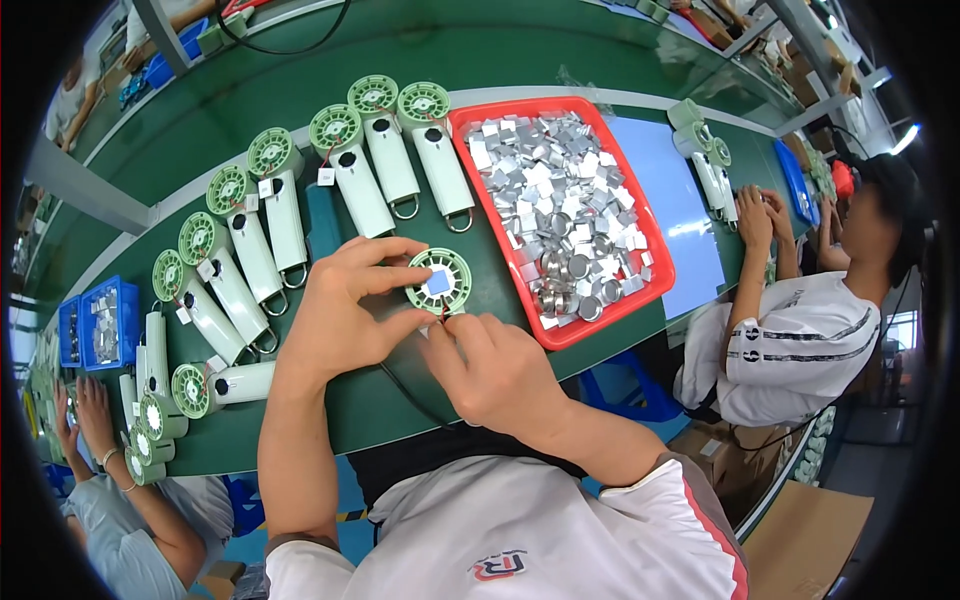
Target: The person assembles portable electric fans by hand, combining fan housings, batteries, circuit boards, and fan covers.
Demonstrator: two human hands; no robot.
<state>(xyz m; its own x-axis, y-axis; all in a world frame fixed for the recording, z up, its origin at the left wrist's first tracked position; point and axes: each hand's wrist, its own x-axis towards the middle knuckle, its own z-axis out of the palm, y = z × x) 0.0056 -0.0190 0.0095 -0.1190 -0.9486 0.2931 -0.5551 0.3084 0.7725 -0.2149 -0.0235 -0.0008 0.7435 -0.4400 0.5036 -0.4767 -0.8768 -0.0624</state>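
My left hand grips the round light-green fan housing by its left side, thumb below and fingers above. A square bluish pad sits at the centre of its white spoked inside. At the housing's lower edge, the fingertips of my right hand are pinched together beside thin dark wires. Whether they hold the wires is hard to see. In an arc to the left and beyond lie several pale-green handles with round green fan heads wired to them.
Close on the right stands a red tray heaped with silvery square pieces and round metal caps. Past it lies a blue sheet. Co-workers sit at both sides, the right one in a white shirt. Blue bins stand far left.
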